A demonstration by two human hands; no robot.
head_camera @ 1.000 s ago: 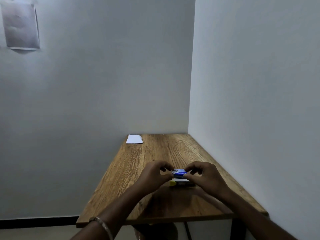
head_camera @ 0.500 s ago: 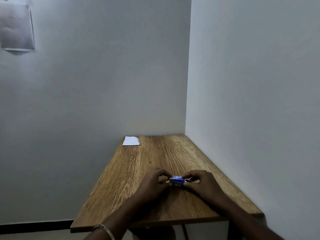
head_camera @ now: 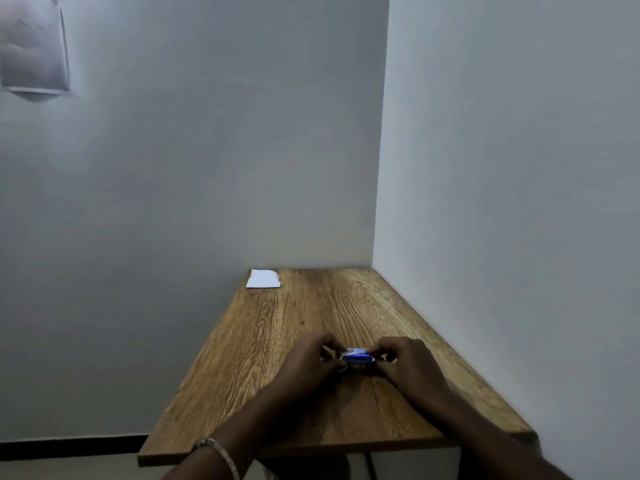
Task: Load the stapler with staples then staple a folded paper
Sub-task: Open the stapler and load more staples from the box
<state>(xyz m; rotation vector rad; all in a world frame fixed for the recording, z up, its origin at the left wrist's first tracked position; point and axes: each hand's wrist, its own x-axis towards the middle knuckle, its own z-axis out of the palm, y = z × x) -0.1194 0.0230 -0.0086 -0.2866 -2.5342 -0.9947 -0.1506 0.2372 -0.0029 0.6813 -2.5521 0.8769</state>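
I am holding a small blue and white box (head_camera: pixel 357 355) with both hands, low over the near part of the wooden table (head_camera: pixel 311 320). I think it is the box of staples, but it is too small for me to be sure. My left hand (head_camera: pixel 313 363) pinches its left end with curled fingers. My right hand (head_camera: pixel 407 365) pinches its right end the same way. The box lies sideways, with its long side going from left to right, so each hand has one end. Both hands are just as close to it. Something dark sits just under the box, touching the table. It may be the stapler, but my hands hide most of it, so I cannot tell. The folded paper (head_camera: pixel 263 279) is far away from my hands, at the back left corner of the table, close to the wall. It lies flat. My left hand is on the same side as the paper, so I think that hand would have the shorter reach when it is time to get it. First I think the box must be opened from one end. On my left wrist is a shiny bracelet (head_camera: pixel 218 453).
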